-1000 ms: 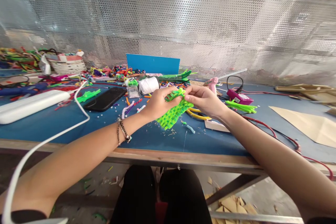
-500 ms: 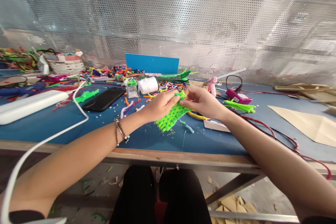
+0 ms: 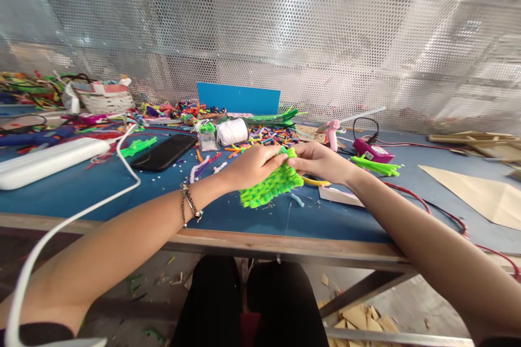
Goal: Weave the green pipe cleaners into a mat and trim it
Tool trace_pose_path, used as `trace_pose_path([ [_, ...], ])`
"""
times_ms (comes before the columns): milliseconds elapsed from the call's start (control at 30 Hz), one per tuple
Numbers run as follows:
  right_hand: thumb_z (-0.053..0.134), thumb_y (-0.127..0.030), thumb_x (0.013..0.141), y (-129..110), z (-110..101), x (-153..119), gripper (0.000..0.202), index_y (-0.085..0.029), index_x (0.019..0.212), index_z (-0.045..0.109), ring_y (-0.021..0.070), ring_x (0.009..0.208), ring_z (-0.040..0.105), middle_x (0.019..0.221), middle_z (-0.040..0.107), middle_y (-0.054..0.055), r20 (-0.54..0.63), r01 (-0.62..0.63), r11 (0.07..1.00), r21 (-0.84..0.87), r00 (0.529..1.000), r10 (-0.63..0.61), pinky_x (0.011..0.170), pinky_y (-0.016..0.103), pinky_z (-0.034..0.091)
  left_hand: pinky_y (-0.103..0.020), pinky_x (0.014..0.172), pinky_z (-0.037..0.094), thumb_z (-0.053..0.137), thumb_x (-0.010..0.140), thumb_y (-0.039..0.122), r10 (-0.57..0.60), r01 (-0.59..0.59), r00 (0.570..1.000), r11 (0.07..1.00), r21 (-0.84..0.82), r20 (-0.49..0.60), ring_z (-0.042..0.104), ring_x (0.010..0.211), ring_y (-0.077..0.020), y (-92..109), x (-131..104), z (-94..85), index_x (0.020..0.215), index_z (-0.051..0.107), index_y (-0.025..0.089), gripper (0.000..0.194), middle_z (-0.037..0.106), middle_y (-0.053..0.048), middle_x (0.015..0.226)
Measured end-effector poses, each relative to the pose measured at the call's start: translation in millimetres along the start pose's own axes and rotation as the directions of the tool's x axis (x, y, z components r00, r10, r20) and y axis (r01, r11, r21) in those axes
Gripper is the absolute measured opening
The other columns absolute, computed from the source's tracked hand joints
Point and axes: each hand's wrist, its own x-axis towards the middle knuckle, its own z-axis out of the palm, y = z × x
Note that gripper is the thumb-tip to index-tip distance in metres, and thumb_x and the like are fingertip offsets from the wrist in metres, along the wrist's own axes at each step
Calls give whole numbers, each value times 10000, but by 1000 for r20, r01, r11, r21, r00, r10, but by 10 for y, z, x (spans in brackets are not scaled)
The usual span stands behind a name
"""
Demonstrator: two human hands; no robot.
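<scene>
A woven piece of bright green pipe cleaners [image 3: 272, 187] hangs tilted above the blue tabletop, between my two hands. My left hand [image 3: 256, 165] is closed on its upper left edge, the thumb lying along the top. At the upper right corner, my right hand [image 3: 319, 161] pinches the same piece between thumb and fingers. Some of my fingertips are hidden behind the weave. Below it on the table lies a short light-blue pipe cleaner scrap [image 3: 297, 199]. A yellow pipe cleaner [image 3: 316, 181] rests just under my right hand.
Left of my hands lie a black phone [image 3: 165, 153] and a white power strip [image 3: 52, 161] with its cable. Behind stand a white thread spool [image 3: 232, 132] and a pink glue gun [image 3: 331, 133]. Green pipe cleaners [image 3: 376, 166] and a magenta box [image 3: 372, 150] are at right.
The green woven piece has turned so that more of its flat face shows, its right side now spread wider. Both hands still grip it; the whole view has shifted slightly.
</scene>
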Motion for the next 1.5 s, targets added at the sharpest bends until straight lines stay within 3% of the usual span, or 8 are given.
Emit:
trace_pose_path([
  [233,691,-352,659,-57,2,-4,262,-145,649,529,56,514,445,564,487,-52,-8,3,998,-65,1000,-4,477,183,383,-270,475,217,358,846,275,43,-43,999,999,24,2,327,455,-96,-24,6,10,548,280,210,315,322,48,470],
  [467,626,-268,707,-30,36,24,197,-135,638,497,41,492,330,544,386,-68,-46,137,976,-172,988,-146,444,183,265,-257,461,195,371,840,296,43,-43,998,999,-7,-43,300,434,-79,-25,7,12,541,249,205,335,272,64,453],
  [567,593,-234,718,-21,69,25,191,-145,615,460,39,501,312,556,365,-67,-106,191,955,-228,970,-219,446,181,253,-238,447,198,370,835,332,-6,5,1000,995,-96,-10,296,442,-74,-30,1,-1,592,370,185,285,291,69,481],
  [700,551,-296,764,-34,66,9,237,-157,610,437,41,480,318,536,356,-70,-134,195,948,-251,963,-233,436,188,253,-209,474,271,465,784,352,-31,43,997,978,-202,64,378,530,-79,-45,-4,-14,816,517,142,219,441,47,612],
  [833,502,-375,824,-63,24,-6,319,-153,600,455,36,470,317,528,359,-69,-175,247,942,-228,941,-289,442,185,264,-210,460,250,491,768,354,-52,57,998,976,-209,26,325,502,-72,-65,11,3,680,459,161,214,355,60,555],
  [967,571,-443,785,-45,5,-14,360,-147,606,473,27,472,368,538,399,-69,-132,186,982,-14,974,-186,445,162,310,-216,437,216,452,778,390,-24,42,997,965,-257,75,262,466,-67,-67,15,4,570,343,191,308,255,69,514],
  [1167,685,-425,697,56,6,-31,342,-135,635,514,37,525,525,578,539,-49,51,11,934,358,998,-31,503,155,440,-213,484,300,409,800,395,22,88,958,926,-366,287,370,524,-86,-35,-6,-55,668,479,160,279,399,36,579],
  [1500,673,-389,706,-10,-31,-43,300,-142,697,504,44,494,527,558,524,-65,176,-60,996,72,983,46,497,174,447,-217,476,275,421,776,344,81,38,940,940,-339,331,305,477,-72,-57,-11,-29,541,361,184,290,309,54,509],
])
